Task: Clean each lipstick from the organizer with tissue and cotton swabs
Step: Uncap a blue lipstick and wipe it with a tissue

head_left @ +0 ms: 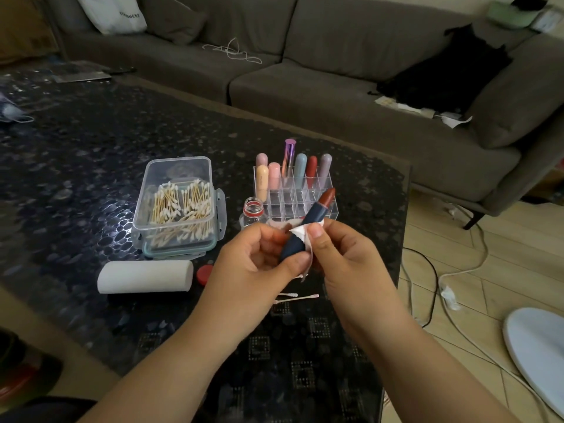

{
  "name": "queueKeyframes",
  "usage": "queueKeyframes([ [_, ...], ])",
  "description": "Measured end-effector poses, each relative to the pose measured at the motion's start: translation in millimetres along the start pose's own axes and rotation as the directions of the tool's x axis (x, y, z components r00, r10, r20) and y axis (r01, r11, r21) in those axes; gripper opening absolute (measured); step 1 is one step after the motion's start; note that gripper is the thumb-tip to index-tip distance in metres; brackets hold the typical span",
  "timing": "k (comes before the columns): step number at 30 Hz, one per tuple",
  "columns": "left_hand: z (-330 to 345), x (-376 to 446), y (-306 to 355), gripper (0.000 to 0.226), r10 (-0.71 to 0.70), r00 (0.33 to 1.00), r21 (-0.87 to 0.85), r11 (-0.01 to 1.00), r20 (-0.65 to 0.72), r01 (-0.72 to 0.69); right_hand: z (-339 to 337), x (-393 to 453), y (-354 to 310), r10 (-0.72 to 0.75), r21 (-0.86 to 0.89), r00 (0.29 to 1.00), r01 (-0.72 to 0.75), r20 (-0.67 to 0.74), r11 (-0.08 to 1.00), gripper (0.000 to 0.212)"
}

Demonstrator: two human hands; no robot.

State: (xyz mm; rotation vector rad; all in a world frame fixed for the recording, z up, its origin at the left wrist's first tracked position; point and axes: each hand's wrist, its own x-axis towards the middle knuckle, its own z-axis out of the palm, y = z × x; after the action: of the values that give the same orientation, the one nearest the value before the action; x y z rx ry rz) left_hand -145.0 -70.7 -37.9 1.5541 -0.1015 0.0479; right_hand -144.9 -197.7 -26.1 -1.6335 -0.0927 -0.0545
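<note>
Dark tabletop [91, 154]: near the organizer [305, 193], left hand [253, 264] grips lipstick [308, 224], right hand [345, 257] pinches tissue [300, 236]; bared bullet could smear or snap.

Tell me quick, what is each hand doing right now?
Left hand: closed, holding the dark blue lipstick by its base.
Right hand: closed, pinching a white tissue against the lipstick tube.

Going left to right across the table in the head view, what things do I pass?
tissue roll → swab box → red cap → small open bottle → lipstick organizer
</note>
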Motion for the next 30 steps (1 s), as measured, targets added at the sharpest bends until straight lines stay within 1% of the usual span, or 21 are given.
queueKeyframes([
  [2,-2,-1,4,0.019,-0.111,0.990,-0.157,0.980,0.084,0.123,-3,1,-4,-0.009,-0.001,0.999,0.009,0.043,1.000,0.024],
  [3,-3,-1,4,0.021,-0.136,0.984,-0.200,0.967,0.114,0.157,-5,1,-6,-0.008,0.003,0.998,0.008,0.055,1.000,0.023],
  [4,-3,-1,4,0.021,-0.134,0.983,-0.204,0.966,0.126,0.158,-5,1,-6,-0.005,0.007,0.998,0.005,0.061,1.000,0.023],
  [6,-4,-2,4,0.019,-0.085,0.991,-0.190,0.976,0.104,0.104,-5,1,-5,-0.006,-0.005,0.998,0.007,0.055,1.000,0.023],
  [9,-5,-2,4,0.016,-0.023,0.998,-0.138,0.990,0.053,0.030,-1,-1,-3,-0.011,-0.024,1.000,0.011,-0.002,1.000,0.023],
  [13,-9,0,-1,0.017,-0.061,0.996,-0.017,0.998,0.066,0.063,-1,-1,-3,-0.017,-0.088,0.998,0.012,-0.057,0.996,0.021],
  [15,-10,0,-3,0.020,-0.085,0.993,0.011,0.996,0.083,0.085,-5,0,-4,-0.018,-0.147,0.998,0.009,-0.062,0.989,0.022],
  [16,-11,0,-3,0.020,-0.101,0.992,0.007,0.995,0.070,0.101,-8,2,-3,-0.029,-0.201,0.997,0.015,-0.069,0.980,0.021],
  [17,-13,1,-3,0.019,-0.117,0.992,0.000,0.993,0.043,0.117,-12,5,-1,-0.053,-0.292,0.995,0.026,-0.086,0.956,0.020],
  [18,-16,2,-4,0.018,-0.134,0.991,-0.009,0.991,0.010,0.134,-17,8,1,-0.087,-0.425,0.992,0.037,-0.097,0.905,0.018],
  [20,-22,4,-4,0.016,-0.143,0.988,0.021,0.989,-0.059,0.144,-26,14,6,-0.132,-0.670,0.990,0.058,-0.059,0.740,0.018],
  [21,-25,6,-4,0.014,-0.134,0.987,0.062,0.988,-0.089,0.140,-30,17,8,-0.118,-0.741,0.993,0.063,-0.022,0.668,0.017],
  [24,-35,8,-5,0.013,-0.094,0.981,0.174,0.977,-0.168,0.123,-31,25,19,0.023,-0.870,0.994,0.083,0.108,0.485,0.015],
  [25,-38,8,-5,0.014,-0.080,0.979,0.207,0.971,-0.187,0.119,-28,27,22,0.063,-0.902,0.990,0.091,0.130,0.422,0.017],
  [26,-41,8,-6,0.013,-0.069,0.977,0.239,0.964,-0.203,0.118,-23,29,24,0.075,-0.920,0.989,0.090,0.127,0.382,0.020],
  [28,-47,8,-8,0.013,-0.048,0.974,0.301,0.947,-0.222,0.116,-12,32,24,0.056,-0.920,0.993,0.075,0.104,0.383,0.024],
  [29,-49,8,-9,0.013,-0.040,0.973,0.330,0.937,-0.227,0.116,-6,34,24,0.036,-0.918,0.994,0.085,0.107,0.387,0.027],
  [30,-51,7,-9,0.013,-0.035,0.973,0.353,0.929,-0.227,0.115,-1,35,25,0.027,-0.923,0.992,0.108,0.127,0.370,0.030],
])
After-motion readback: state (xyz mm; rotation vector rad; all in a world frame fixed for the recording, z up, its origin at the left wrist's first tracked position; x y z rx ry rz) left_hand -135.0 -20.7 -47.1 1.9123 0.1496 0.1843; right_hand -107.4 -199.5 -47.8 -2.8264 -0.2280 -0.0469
